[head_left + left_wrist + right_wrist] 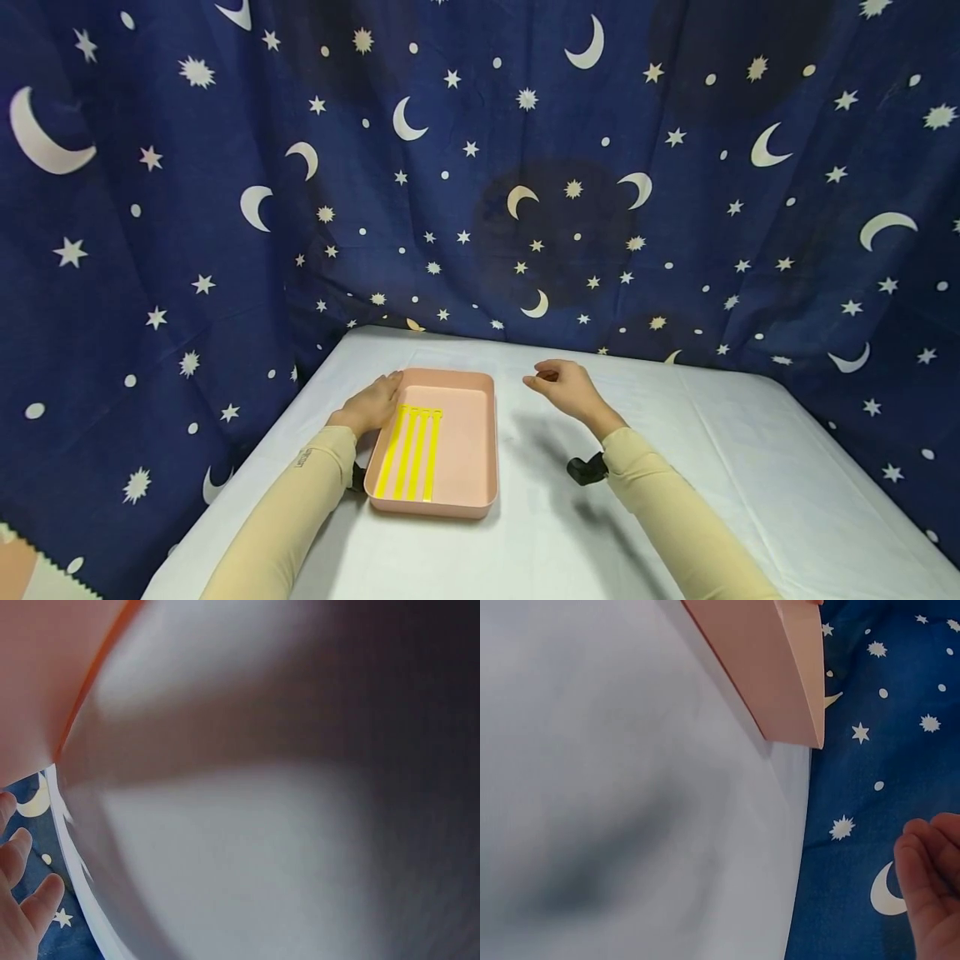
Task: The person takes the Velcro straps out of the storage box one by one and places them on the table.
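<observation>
A shallow pink tray [468, 442] rests on the white-covered table. Inside, along its left half, several narrow yellow strips [416, 454] lie side by side, each with a small wider end at the far side. My left hand [372, 404] touches the tray's far left wall from outside, and its fingers look extended in the left wrist view. To the right of the tray, my right hand [573, 390] hovers over the table with nothing in it. Its fingers are gently bent, with a gap between thumb and fingertips; the right wrist view shows them fairly straight.
White cloth covers the table [712, 433], with light creases on the right. Behind and at the left hangs a dark blue curtain [480, 208] with moons and stars. A black wrist mount [587, 469] sticks out beneath the right wrist.
</observation>
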{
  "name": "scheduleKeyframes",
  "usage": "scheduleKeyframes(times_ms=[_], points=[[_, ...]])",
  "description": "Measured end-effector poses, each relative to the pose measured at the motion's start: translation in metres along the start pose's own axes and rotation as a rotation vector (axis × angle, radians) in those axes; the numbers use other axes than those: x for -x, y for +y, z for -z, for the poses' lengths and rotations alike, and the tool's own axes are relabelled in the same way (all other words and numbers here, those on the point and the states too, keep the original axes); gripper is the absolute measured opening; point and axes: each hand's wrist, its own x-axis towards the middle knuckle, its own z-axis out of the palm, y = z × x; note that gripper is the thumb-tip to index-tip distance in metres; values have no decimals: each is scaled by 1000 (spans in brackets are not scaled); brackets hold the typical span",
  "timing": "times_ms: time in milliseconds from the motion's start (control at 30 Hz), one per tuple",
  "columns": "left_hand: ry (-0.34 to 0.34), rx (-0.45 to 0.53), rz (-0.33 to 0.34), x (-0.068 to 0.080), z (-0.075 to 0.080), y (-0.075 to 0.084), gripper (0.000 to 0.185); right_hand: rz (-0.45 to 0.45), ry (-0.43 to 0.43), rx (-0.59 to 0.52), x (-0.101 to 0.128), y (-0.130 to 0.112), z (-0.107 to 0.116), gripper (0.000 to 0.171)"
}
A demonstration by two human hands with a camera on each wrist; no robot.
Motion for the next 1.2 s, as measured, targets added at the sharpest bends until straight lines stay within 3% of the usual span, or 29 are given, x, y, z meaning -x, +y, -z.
scheduleKeyframes(times_ms=[367,733,1200], points=[[-8,-23,-1,-2,3,2,52,23,-8,-7,-3,-10,-8,46],[-14,21,13,-3,11,4,53,50,-12,-14,-4,-26,-18,39],[-22,-13,-1,-1,2,2,51,62,-16,-35,-3,-31,-41,30]])
